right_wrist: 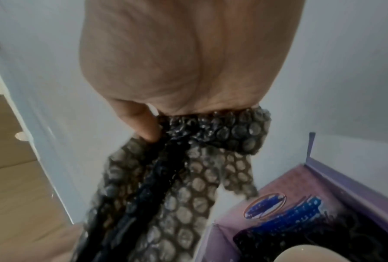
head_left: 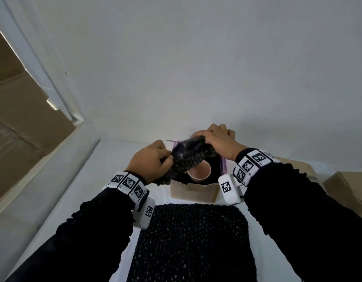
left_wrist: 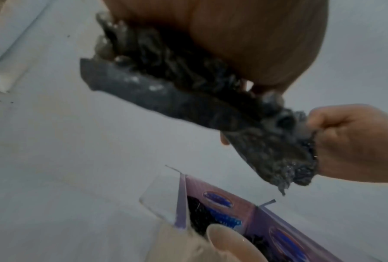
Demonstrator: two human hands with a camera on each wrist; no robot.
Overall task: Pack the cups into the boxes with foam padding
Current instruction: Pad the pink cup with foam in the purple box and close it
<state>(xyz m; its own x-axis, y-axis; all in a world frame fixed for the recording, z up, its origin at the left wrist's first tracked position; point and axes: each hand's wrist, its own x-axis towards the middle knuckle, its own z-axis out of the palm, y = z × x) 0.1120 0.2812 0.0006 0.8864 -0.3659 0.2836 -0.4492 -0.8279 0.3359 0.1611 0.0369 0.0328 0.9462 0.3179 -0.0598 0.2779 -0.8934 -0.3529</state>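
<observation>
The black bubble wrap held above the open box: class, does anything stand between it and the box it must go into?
Nothing visible blocks it. Both the left hand and the right hand hold the black bubble wrap directly over the box. The pink cup already sits inside on dark padding, so the wrap would land on or around it.

bubble wrap point(head_left: 188, 157) hides part of cup point(head_left: 199, 173).

1 cup point(head_left: 199, 173); 3 boxes point(head_left: 193, 192), point(head_left: 347, 187), point(head_left: 294, 165); 2 bubble-wrap sheets point(head_left: 188, 157), point(head_left: 193, 241); 2 hands point(head_left: 150, 161), point(head_left: 218, 140)
</observation>
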